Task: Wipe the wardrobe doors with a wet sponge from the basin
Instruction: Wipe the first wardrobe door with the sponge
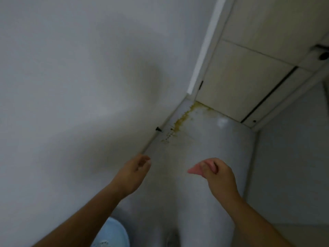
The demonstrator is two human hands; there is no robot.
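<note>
While the right hand [218, 175] pinches a pink sponge [195, 169] between thumb and curled fingers, the left hand [136, 173] hangs beside it with fingers loosely bent and nothing in them. Both sit below the yellow stain [183, 118]: the sponge below and slightly right of it, the left hand below and left. That stain runs along the seam where the pale grey door [199, 143] meets a wide white panel [71, 77]. A small black screw [158, 129] sticks out just left of the stain. Above and right of the stain are cream tiles [249, 68].

Only 1 corner of the sponge shows past the fingers, and it looks soft and light. Wet, it will likely squash, drip and slide easily on the glossy door. A flat grip across its back, with palm pressure, should suit scrubbing better than the present pinch at 1 end. I judge the sponge is not yet touching the door, though the blur makes that unsure.
</note>
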